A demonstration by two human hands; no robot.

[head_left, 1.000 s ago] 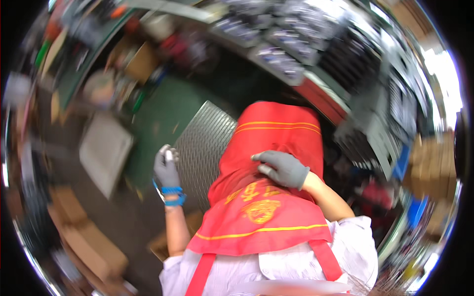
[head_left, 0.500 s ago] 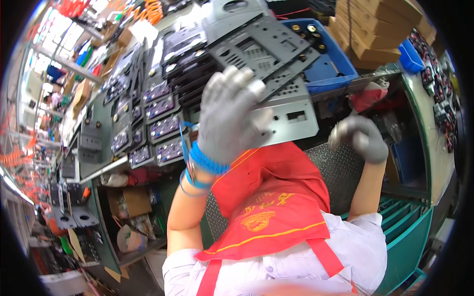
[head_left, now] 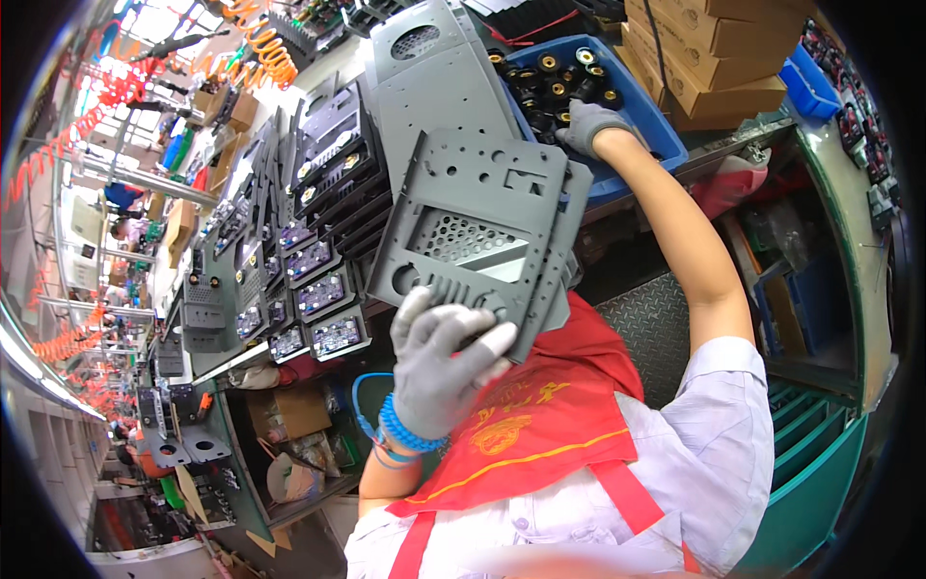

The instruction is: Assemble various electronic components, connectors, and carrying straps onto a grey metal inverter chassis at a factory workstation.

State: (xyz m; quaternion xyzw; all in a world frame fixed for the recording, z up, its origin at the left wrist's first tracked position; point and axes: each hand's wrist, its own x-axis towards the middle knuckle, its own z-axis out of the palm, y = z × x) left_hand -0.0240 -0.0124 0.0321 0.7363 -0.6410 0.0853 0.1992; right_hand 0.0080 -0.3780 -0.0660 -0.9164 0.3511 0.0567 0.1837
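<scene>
Just above a red apron [head_left: 569, 415], a grey cut-out panel [head_left: 463, 191] is held by the gloved left hand [head_left: 439, 372], its near edge gripped in curled fingers. To the right, the gloved right hand [head_left: 588, 125] is lowered among round black parts [head_left: 557, 90] in a blue bin [head_left: 603, 185]; whether anything is pinched there cannot be told.

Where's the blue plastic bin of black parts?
Head view, right of top centre: the blue plastic bin sits left of the stacked brown cardboard boxes, grey-gloved right hand inside.
</scene>
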